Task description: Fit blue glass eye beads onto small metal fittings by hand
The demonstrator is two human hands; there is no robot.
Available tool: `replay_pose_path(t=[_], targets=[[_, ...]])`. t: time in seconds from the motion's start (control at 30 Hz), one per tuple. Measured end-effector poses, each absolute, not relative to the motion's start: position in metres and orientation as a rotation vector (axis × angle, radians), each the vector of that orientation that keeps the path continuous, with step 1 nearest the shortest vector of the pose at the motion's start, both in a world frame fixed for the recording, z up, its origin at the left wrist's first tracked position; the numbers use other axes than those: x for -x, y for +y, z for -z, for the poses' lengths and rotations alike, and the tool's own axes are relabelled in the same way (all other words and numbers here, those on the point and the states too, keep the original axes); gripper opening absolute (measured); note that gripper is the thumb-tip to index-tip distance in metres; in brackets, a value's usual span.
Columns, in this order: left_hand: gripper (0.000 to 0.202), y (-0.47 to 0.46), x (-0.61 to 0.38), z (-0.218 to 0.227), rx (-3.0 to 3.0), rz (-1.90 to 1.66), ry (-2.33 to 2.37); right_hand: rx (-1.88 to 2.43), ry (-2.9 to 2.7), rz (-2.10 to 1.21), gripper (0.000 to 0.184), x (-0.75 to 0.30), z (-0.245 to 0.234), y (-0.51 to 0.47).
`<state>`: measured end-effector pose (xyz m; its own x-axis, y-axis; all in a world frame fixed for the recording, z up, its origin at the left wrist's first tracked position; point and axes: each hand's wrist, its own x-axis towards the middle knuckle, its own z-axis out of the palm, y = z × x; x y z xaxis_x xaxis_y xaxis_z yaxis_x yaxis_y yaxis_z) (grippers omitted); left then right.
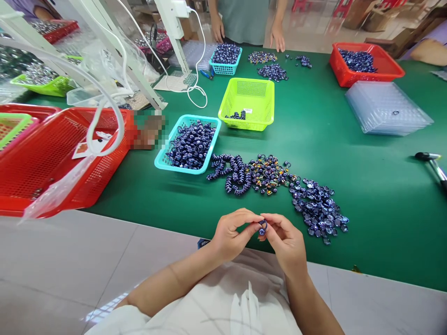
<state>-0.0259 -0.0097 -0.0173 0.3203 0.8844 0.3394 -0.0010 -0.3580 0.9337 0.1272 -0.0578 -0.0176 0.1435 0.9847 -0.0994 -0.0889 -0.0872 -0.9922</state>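
The left hand (231, 236) and right hand (289, 243) meet in front of the person's body, just over the near edge of the green table (380, 195). Thumb and forefinger of each close in a pinch on one small dark-blue metallic ring (262, 230), which sits between the fingertips with its round knob toward the body and its loop away. The pile of flat, shiny discs (318, 210) lies ahead and to the right, nearer the right hand; the coiled rows of rings (240, 176) lie straight ahead.
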Motion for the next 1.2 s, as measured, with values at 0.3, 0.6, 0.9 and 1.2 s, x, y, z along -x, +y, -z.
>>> replay_pose_path(t=[0.3,0.6,0.9,1.2], targets=[[0.013,-0.002,0.037,0.010,-1.669,-1.036,0.710,1.261,-1.206,-1.305,0.018,-0.142,0.021,-0.060],[0.027,0.007,0.043,0.000,-1.022,-0.569,0.838,1.158,-1.689,-1.088,0.028,-0.153,0.014,-0.054],[0.050,0.000,0.036,0.018,-1.380,-0.746,0.643,1.159,-1.525,-0.897,0.017,-0.136,0.026,-0.064],[0.045,-0.004,0.039,0.013,-1.525,-0.721,0.723,1.199,-1.569,-0.706,0.020,-0.132,0.028,-0.064]])
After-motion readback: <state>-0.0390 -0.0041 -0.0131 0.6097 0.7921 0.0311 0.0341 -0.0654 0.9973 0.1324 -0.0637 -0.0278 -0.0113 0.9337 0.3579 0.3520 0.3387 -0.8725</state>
